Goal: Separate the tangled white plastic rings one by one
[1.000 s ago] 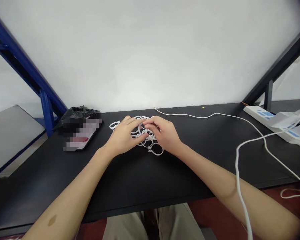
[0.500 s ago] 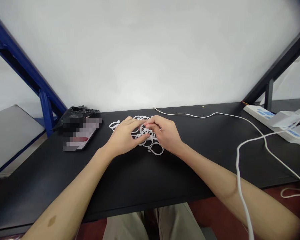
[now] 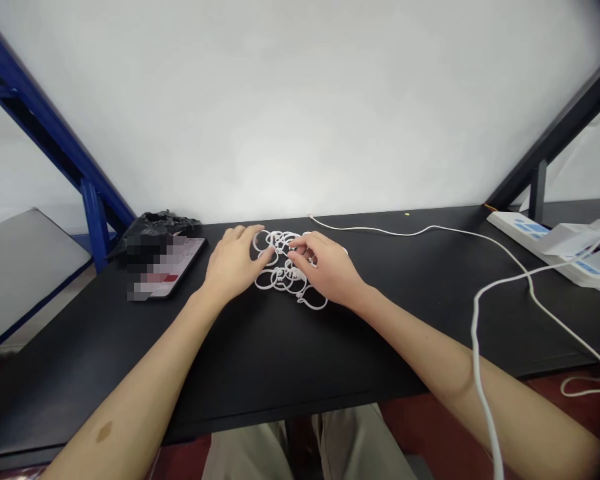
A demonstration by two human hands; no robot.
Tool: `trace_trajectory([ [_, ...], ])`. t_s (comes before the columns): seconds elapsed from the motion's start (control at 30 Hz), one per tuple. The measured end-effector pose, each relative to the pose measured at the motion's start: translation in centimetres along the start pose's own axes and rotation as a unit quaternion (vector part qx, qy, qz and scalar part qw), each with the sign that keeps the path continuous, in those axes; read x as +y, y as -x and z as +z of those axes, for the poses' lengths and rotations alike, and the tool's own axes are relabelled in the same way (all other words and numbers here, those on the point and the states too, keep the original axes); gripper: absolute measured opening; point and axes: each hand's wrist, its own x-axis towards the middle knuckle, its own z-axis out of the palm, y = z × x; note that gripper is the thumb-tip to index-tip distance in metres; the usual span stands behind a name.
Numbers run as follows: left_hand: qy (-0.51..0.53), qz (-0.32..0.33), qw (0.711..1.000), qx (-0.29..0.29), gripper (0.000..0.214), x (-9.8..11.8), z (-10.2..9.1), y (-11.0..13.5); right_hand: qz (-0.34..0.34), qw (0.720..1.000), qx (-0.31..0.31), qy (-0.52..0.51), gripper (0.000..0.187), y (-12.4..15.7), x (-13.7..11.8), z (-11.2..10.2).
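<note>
Several white plastic rings (image 3: 267, 280) with small knobbed clasps, like shower curtain rings, lie overlapping in a loose pile on the black table. My left hand (image 3: 234, 263) is at the pile's left side, thumb and fingers spread apart around a ring's edge with nothing gripped. On the right side, my right hand (image 3: 330, 267) has its thumb and index finger drawn together over the pile, with a bit of white ring between the tips. It covers part of the pile. One ring (image 3: 316, 307) lies at the near edge, just below my right hand.
At the left are a phone (image 3: 183, 267), partly blurred out, and a crumpled black plastic bag (image 3: 155, 223). A white cable (image 3: 420, 230) runs along the black table (image 3: 260, 360) to the right. A white device with blue panels (image 3: 525, 227) stands far right.
My left hand has moved left, away from my right hand, and its fingers have opened. More of the pile now shows between the hands. My right hand has barely moved.
</note>
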Motion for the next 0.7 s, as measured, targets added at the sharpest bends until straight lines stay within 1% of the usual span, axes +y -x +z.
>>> trace_trajectory([
  [0.1, -0.065, -0.056, 0.996, -0.001, 0.049, -1.1, 0.2, -0.1, -0.045, 0.997, -0.051, 0.042, 0.023, 0.1, 0.0, -0.1],
  [0.17, -0.108, -0.076, 0.991, -0.002, 0.049, -1.9, 0.4, -0.1, -0.077, 0.992, -0.085, 0.058, 0.028, 0.3, 0.0, -0.1],
  [0.27, -0.154, -0.094, 0.984, 0.0, 0.046, -2.7, 0.7, 0.1, -0.119, 0.984, -0.114, 0.072, 0.035, 0.4, 0.0, -0.1],
  [0.33, -0.169, -0.108, 0.98, -0.01, 0.047, -3.0, 0.8, 0.2, -0.137, 0.98, -0.124, 0.077, 0.032, 0.4, 0.1, -0.1],
  [0.4, -0.172, -0.123, 0.977, -0.022, 0.049, -3.0, 0.7, 0.2, -0.14, 0.978, -0.131, 0.082, 0.027, 0.5, 0.2, 0.0],
  [0.47, -0.166, -0.134, 0.977, -0.027, 0.053, -2.8, 0.5, 0.2, -0.136, 0.978, -0.132, 0.088, 0.02, 0.4, 0.3, 0.1],
  [0.57, -0.15, -0.129, 0.98, -0.011, 0.057, -2.4, 0.3, 0.1, -0.133, 0.98, -0.117, 0.094, 0.011, 0.4, 0.2, 0.1],
  [0.63, -0.124, -0.104, 0.987, 0.009, 0.054, -2.0, 0.1, -0.1, -0.134, 0.983, -0.09, 0.09, 0.01, 0.3, 0.0, 0.1],
  [0.7, -0.062, -0.061, 0.996, 0.029, 0.048, -1.5, 0.0, -0.2, -0.126, 0.988, -0.05, 0.078, 0.009, 0.2, -0.3, 0.0],
])
